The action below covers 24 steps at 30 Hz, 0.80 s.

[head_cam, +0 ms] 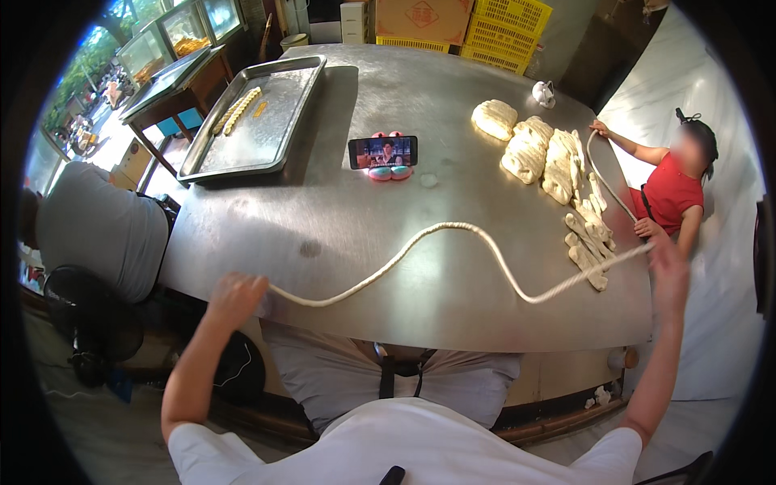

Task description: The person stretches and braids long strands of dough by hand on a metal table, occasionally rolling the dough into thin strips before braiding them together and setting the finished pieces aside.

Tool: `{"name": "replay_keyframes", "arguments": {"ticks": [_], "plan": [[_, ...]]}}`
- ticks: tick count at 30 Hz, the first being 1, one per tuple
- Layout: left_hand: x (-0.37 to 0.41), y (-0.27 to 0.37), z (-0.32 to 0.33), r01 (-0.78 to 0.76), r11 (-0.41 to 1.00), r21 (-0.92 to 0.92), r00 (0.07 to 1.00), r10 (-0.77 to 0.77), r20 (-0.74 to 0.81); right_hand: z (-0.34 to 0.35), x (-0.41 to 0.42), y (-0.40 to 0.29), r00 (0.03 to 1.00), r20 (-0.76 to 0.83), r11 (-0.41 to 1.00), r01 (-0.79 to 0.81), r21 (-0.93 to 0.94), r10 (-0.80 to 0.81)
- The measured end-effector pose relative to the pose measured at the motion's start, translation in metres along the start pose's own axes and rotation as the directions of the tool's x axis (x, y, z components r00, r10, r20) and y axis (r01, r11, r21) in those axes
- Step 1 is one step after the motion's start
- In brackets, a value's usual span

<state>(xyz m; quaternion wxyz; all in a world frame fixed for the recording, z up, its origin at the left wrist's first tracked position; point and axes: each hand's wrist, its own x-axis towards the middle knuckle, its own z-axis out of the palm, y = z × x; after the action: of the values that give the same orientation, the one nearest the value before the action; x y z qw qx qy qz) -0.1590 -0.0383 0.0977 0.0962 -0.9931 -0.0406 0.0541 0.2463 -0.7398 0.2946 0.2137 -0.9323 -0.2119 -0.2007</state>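
Observation:
A long twisted rope of dough [451, 225] snakes across the metal worktop [376, 327] in front of me. My left hand [237, 298] grips its left end near the table's front edge. Raised at the right side, my right hand [668, 254] is blurred and closed on the other end, with that stretch of rope lifted off the metal. Close to the right hand lie several short dough strips [585, 251]. Behind them rest large folded lumps of dough [526, 148].
A metal tray [267, 151] with twisted dough sticks [242, 111] is at the left. A phone [383, 152] leans on a stand mid-table. Another person in red [673, 188] holds a dough rope [609, 182] at right; someone in grey [103, 224] is at left. Yellow crates [506, 33] stand behind.

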Motion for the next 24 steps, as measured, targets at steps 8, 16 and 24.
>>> {"name": "replay_keyframes", "arguments": {"ticks": [8,16,24], "plan": [[-0.114,-0.181,0.088,0.634,0.687,-0.355,0.535,-0.721,-0.439,0.086,-0.035,0.361,0.650,0.335,0.724,-0.663,-0.189,0.682],[-0.031,-0.015,-0.010,-0.146,0.940,-0.309,0.918,0.012,-0.397,-0.057,0.158,0.234,0.986,-0.168,0.824,-0.084,-0.561,-0.014],[0.101,0.076,0.008,-0.202,0.949,-0.241,0.799,0.018,-0.600,0.151,0.039,-0.261,0.837,0.100,0.813,0.484,0.324,-0.538]]}}
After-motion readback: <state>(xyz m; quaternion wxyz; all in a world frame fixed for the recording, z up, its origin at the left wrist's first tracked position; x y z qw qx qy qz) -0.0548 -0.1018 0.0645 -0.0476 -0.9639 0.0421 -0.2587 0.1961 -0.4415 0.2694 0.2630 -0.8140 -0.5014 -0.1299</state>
